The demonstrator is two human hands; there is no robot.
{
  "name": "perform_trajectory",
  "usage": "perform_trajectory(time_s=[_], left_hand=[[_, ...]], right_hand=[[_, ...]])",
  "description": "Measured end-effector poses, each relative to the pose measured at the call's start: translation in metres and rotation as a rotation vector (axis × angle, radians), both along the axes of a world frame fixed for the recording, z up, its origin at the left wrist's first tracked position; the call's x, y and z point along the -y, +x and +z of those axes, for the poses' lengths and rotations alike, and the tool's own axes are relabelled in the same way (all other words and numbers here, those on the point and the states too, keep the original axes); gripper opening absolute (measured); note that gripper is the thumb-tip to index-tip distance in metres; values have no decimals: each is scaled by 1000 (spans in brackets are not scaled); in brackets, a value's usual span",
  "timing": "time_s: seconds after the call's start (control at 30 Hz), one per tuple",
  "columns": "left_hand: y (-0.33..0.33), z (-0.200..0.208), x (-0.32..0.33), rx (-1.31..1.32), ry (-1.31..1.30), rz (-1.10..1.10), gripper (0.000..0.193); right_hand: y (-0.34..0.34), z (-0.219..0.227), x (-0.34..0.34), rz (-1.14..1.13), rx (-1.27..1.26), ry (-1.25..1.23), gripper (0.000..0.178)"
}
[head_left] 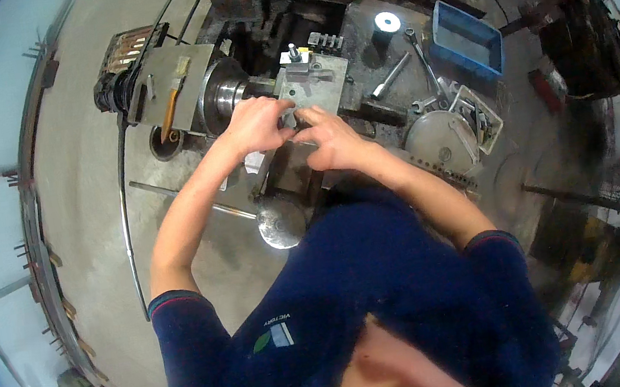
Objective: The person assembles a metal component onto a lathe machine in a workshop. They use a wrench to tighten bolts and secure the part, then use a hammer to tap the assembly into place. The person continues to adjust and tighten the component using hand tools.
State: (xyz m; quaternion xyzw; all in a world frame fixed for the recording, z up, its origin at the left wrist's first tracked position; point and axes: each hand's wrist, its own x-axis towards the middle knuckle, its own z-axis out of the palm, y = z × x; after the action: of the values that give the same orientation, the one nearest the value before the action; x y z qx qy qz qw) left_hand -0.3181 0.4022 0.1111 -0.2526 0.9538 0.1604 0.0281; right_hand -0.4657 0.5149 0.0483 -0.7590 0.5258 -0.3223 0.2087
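I stand over a metal lathe. My left hand (257, 124) rests with curled fingers at the front left corner of the grey tool post block (316, 82), right beside the round chuck (223, 93). My right hand (332, 139) is against the block's near edge, fingers bent on something small that I cannot make out. Both hands touch each other below the block. A bolt stands up on top of the block.
A brush with an orange handle (172, 106) lies on the headstock cover. Wrenches (417, 52) and a blue plastic bin (472, 40) sit on the bed at right. A round handwheel (280, 223) is below my hands, a metal disc (439, 142) at right.
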Motion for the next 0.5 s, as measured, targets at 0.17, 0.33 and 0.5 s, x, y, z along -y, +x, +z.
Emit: perform_trajectory(time_s=[0.17, 0.33, 0.5], left_hand=[[0, -13, 10, -49, 187, 153, 42], [-2, -17, 8, -57, 468, 435, 43], [-2, -11, 1, -88, 493, 497, 44]], right_hand=[[10, -7, -2, -52, 149, 41, 38], [30, -1, -11, -187, 154, 98, 37], [40, -3, -13, -238, 84, 110, 37]])
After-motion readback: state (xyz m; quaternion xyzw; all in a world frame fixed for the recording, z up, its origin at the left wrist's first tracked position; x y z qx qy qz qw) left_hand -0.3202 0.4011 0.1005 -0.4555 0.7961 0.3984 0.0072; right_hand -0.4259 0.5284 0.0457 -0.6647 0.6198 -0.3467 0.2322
